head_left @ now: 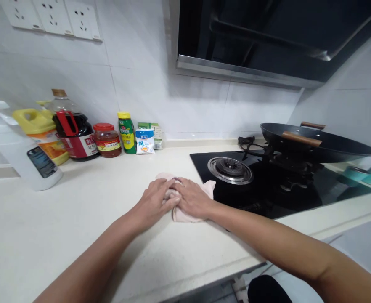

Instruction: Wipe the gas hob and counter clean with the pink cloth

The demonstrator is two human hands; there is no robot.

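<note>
A pale pink cloth (185,215) lies bunched on the white countertop (116,248), its right corner reaching the black cooktop's left edge. My left hand (155,200) presses on the cloth's left side, fingers curled into the folds. From the right, my right hand (193,198) grips the same bundle, with its fingertips meeting those of the left. Part of the cloth is hidden under both hands.
The black gas cooktop (261,202) carries a bare burner (230,169) and a large wok (337,143) with wooden handles. Along the wall stand a spray bottle (18,151), a soy sauce jug (78,134), a red-lidded jar (107,141), a green bottle (127,134) and a salt packet (145,142). A range hood (251,38) hangs above.
</note>
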